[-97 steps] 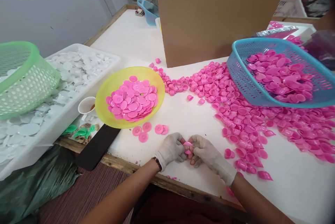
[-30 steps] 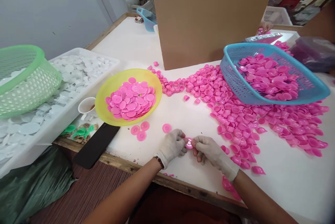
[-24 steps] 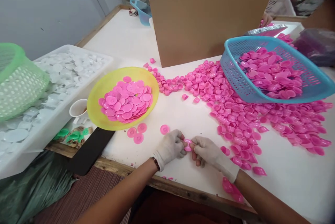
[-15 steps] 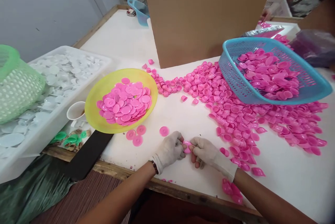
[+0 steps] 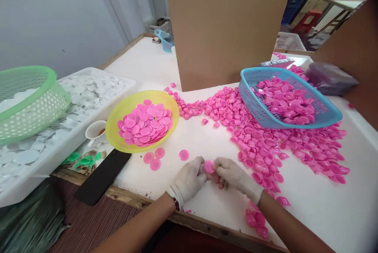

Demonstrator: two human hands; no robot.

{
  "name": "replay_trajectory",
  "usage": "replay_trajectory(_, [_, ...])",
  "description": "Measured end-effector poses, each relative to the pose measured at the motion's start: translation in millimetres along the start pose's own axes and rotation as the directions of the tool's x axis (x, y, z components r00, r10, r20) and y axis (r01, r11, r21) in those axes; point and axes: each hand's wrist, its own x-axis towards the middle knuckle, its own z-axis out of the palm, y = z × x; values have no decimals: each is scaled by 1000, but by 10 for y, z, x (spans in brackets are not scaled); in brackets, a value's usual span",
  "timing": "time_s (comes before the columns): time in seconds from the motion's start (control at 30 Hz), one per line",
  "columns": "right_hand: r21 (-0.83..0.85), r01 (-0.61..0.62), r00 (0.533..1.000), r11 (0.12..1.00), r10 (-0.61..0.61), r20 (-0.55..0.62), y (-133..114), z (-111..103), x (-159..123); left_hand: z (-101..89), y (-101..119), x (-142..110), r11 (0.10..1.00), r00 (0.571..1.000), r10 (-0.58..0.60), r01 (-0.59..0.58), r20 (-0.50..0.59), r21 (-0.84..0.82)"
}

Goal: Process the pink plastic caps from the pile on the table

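Near the front edge of the white table, my hands meet around a small pink plastic disc (image 5: 209, 166). My left hand (image 5: 189, 179), in a white glove with bare fingertips, closes on the disc's left side. From the other side my right hand (image 5: 233, 175), gloved the same way, pinches its right edge between thumb and finger. My fingers partly cover the disc. One loose pink disc (image 5: 183, 155) lies just beyond my left hand. To the right of my right hand spreads a large heap of small pink plastic cups (image 5: 251, 142), many with a pointed lip.
A yellow bowl (image 5: 110, 127) holds many pink discs, with 3 more discs (image 5: 155, 164) before it. A blue basket (image 5: 245, 99) of pink pieces sits on the heap. Left are a white tray (image 5: 73, 134), a green basket (image 5: 50, 103) and a cup (image 5: 95, 130). Cardboard (image 5: 227, 28) stands behind.
The head view has shifted, so the scene sits somewhat lower and the blue basket further left. The held disc now turns its round face more towards me; both hands keep hold.
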Motion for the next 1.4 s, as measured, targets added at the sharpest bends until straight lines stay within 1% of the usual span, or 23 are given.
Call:
replay_trajectory(0.03, [48, 108, 991, 993, -103, -88, -70, -124, -62, -46, 0, -30, 999, 999, 25, -22, -48, 50])
replay_trajectory(0.07, [106, 237, 957, 966, -213, -197, -150, -268, -133, -96, -5, -49, 993, 995, 40, -29, -94, 113])
replay_trajectory(0.1, [169, 386, 890, 907, -318, -328, -234, -421, -206, -149, -14, -56, 982, 990, 48, -22, -134, 185])
replay_trajectory(0.13, [226, 526, 800, 820, -387, -458, -313, -570, -267, -199, -27, -51, 965, 986, 50, -7, -158, 261])
replay_trajectory(0.17, [232, 609, 730, 759, -422, -537, -383, -700, -306, -244, -42, -36, 941, 985, 41, 17, -166, 337])
replay_trajectory(0.2, [189, 650, 680, 736, -452, -578, -437, -802, -311, -278, -59, -17, 911, 987, 17, 50, -158, 409])
replay_trajectory(0.23, [105, 650, 653, 753, -483, -583, -474, -867, -277, -300, -78, 3, 877, 990, -16, 82, -141, 473])
replay_trajectory(0.3, [-191, 521, 677, 832, -539, -502, -507, -881, -92, -312, -116, 29, 815, 993, -73, 112, -91, 568])
replay_trajectory(0.37, [-501, 314, 745, 806, -537, -396, -522, -777, 195, -296, -157, 21, 787, 996, -75, 88, -47, 610])
replay_trajectory(0.47, [-639, 221, 771, 737, -533, -348, -601, -584, 602, -277, -240, -50, 836, 998, -15, 47, -63, 547])
replay_trajectory(0.53, [-659, 183, 784, 730, -513, -350, -687, -513, 758, -288, -320, -112, 916, 986, -2, 69, -167, 396])
replay_trajectory(0.57, [-661, 165, 796, 732, -495, -350, -721, -492, 794, -300, -362, -141, 956, 971, -24, 92, -238, 279])
replay_trajectory(0.63, [-647, 146, 834, 749, -445, -326, -733, -445, 793, -330, -430, -200, 987, 935, -163, 159, -314, -39])
replay_trajectory(0.67, [-629, 144, 862, 764, -409, -299, -700, -405, 765, -345, -446, -231, 956, 920, -257, 198, -295, -218])
replay_trajectory(0.73, [-573, 141, 930, 808, -306, -203, -562, -279, 673, -367, -437, -300, 815, 901, -395, 254, -180, -520])
replay_trajectory(0.8, [-498, 119, 982, 859, -176, -70, -365, -115, 559, -372, -386, -361, 681, 903, -421, 250, -88, -689])
replay_trajectory(0.87, [-429, 78, 997, 900, -70, 34, -181, 34, 456, -362, -326, -397, 615, 921, -386, 217, -49, -758])
replay_trajectory(0.93, [-379, 41, 998, 924, -17, 67, -61, 128, 390, -342, -278, -406, 579, 936, -351, 198, -22, -791])
replay_trajectory(1.07, [-333, 20, 999, 943, -30, -23, -33, 153, 327, -297, -198, -393, 531, 944, -328, 192, 9, -825])
replay_trajectory(1.17, [-336, 100, 984, 937, -144, -108, -36, 169, 188, -227, -119, -420, 493, 937, -347, 224, 46, -840])
replay_trajectory(1.27, [-253, 157, 987, 955, -155, 28, 78, 292, -75, -72, -46, -522, 474, 926, -347, 313, 152, -823])
replay_trajectory(1.33, [-168, 124, 987, 978, -104, 123, 198, 399, -258, 59, -12, -609, 497, 917, -323, 374, 233, -783])
replay_trajectory(1.4, [-116, 89, 989, 989, -74, 126, 300, 475, -384, 171, 5, -673, 550, 916, -302, 395, 265, -736])
